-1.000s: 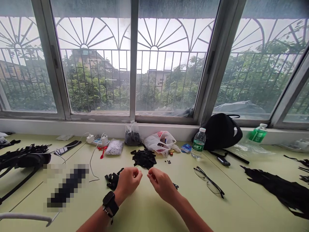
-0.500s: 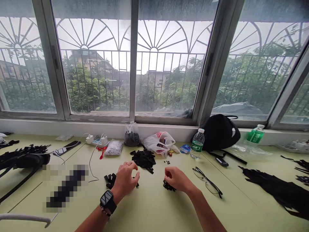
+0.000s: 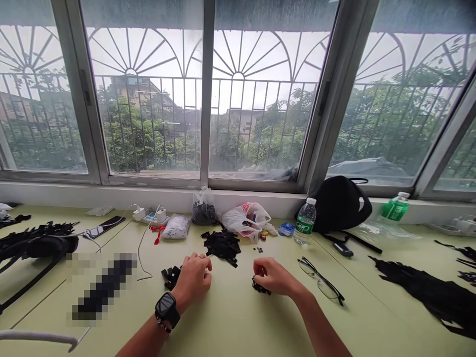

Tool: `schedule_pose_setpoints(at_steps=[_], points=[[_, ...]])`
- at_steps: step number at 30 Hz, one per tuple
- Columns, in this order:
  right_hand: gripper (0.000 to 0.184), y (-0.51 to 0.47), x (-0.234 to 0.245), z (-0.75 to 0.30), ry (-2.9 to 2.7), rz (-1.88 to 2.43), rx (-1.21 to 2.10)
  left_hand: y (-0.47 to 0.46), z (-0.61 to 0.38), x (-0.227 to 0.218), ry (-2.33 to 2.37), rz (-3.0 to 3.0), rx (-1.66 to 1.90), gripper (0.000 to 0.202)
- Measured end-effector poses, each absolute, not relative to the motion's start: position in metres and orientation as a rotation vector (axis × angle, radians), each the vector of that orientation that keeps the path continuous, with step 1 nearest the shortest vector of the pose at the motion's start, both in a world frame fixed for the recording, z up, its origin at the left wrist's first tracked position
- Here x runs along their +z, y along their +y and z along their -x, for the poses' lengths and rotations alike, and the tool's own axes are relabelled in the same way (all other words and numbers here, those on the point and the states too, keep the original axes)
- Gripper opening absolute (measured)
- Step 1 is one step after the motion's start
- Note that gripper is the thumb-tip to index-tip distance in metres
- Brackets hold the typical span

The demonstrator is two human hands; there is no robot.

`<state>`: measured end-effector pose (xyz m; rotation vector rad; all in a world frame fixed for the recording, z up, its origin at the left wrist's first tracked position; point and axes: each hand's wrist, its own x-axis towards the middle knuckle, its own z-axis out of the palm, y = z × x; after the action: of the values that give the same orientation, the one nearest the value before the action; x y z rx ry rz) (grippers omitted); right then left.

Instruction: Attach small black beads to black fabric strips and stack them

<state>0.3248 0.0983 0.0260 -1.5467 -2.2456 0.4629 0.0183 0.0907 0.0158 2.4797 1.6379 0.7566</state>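
My left hand (image 3: 194,279), with a smartwatch on the wrist, rests knuckles-up on the pale green table (image 3: 238,322), fingers curled over a small heap of black strips (image 3: 171,276). What its fingertips grip is hidden. My right hand (image 3: 272,276) lies to the right, fingers curled down onto a small black piece (image 3: 259,287) on the table. A larger pile of black cut pieces (image 3: 222,244) sits just beyond both hands.
Glasses (image 3: 320,280) lie right of my right hand. A water bottle (image 3: 305,221), white plastic bag (image 3: 245,219), black bag (image 3: 340,203) and green bottle (image 3: 394,208) line the sill. Black strips (image 3: 427,292) spread at right; a phone (image 3: 104,226) and chargers at left.
Both hands dropped from a raised pinch at the centre and moved apart; the left settled on the small black heap, the right went rightward down onto a black piece.
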Motion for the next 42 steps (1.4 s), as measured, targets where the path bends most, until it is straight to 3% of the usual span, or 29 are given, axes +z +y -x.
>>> schedule_pose_setpoints(at_steps=[6,17,23,30,36,39,42], points=[[0.018,0.103,0.017,-0.325,-2.181,1.463,0.444,0.091,-0.015,0.010,1.877,-2.447,0.680,0.025],[0.005,0.104,0.018,-0.324,-2.207,1.375,0.577,0.092,-0.010,0.008,2.076,-2.341,0.432,0.045],[0.024,0.095,0.019,-0.330,-2.112,1.230,0.724,0.089,0.012,0.016,1.913,-2.387,0.464,0.066],[0.051,0.081,0.000,-0.350,-1.953,1.103,1.049,0.081,0.055,0.003,1.597,-2.470,0.567,0.068],[0.054,0.075,-0.002,-0.337,-1.987,1.110,0.995,0.084,0.061,0.003,1.264,-2.548,0.740,0.067],[0.048,0.065,-0.001,-0.328,-2.051,1.105,0.922,0.081,0.056,0.006,1.148,-2.558,0.702,0.074],[0.040,0.057,-0.001,-0.318,-2.101,1.092,0.860,0.074,0.049,0.010,1.078,-2.574,0.618,0.069]])
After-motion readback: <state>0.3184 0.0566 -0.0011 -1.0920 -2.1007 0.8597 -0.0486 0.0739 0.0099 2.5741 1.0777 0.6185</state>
